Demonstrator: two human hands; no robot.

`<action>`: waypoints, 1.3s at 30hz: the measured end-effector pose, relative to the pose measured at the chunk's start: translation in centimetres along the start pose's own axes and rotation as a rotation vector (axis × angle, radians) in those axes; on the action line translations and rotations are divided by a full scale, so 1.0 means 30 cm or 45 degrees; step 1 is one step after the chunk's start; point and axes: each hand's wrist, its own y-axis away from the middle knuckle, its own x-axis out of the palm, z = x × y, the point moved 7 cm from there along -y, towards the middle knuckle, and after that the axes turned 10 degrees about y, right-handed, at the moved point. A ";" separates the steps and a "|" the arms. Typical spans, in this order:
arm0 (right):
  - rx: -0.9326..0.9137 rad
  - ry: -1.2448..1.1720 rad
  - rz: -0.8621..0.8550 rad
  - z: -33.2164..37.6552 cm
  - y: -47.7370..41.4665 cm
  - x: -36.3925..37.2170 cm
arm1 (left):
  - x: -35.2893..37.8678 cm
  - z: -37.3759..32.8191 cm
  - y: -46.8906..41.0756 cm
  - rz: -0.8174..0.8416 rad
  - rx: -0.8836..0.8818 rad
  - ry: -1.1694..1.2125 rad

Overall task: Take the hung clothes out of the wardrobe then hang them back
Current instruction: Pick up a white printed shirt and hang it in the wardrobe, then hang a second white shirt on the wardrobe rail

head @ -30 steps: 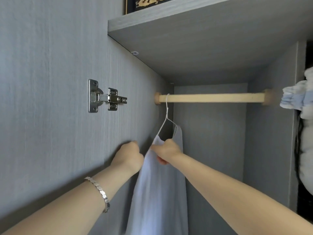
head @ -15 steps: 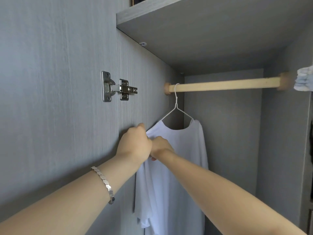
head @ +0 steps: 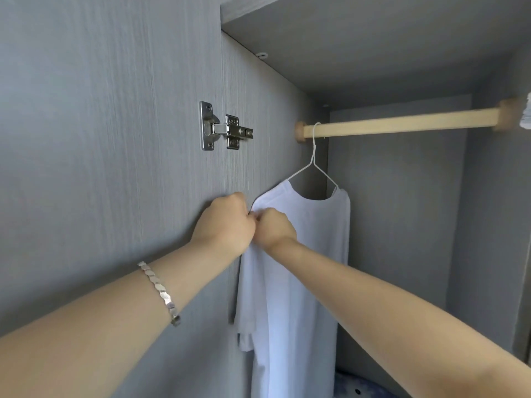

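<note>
Head view: white shirt (head: 301, 254) on wire hanger (head: 313, 170), hooked at the rail (head: 402, 126)'s left end.
Left hand (head: 227, 222): pinching the shoulder seam.
Right hand (head: 275, 228): pinching beside it, likely straightening the cloth.

The shirt (head: 287, 326) is soft matt cloth, the rail (head: 402, 125) pale smooth wood, the hinge (head: 227, 132) shiny metal, and the hanger (head: 313, 156) perhaps coated wire.

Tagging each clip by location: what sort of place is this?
Inside a grey laminate wardrobe, probably at home: a pale wooden hanging rail, a white shirt on a white wire hanger, and a silver metal door hinge.
</note>
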 end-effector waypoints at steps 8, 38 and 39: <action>-0.340 0.365 -0.092 0.024 0.108 0.023 | -0.001 0.029 0.028 0.038 -0.001 -0.018; 1.503 0.381 0.537 -0.769 2.071 -0.301 | 0.693 -0.581 1.464 1.868 0.987 -0.016; 1.601 0.366 0.509 -0.766 2.220 -0.334 | 0.683 -0.639 1.579 1.900 1.087 -0.017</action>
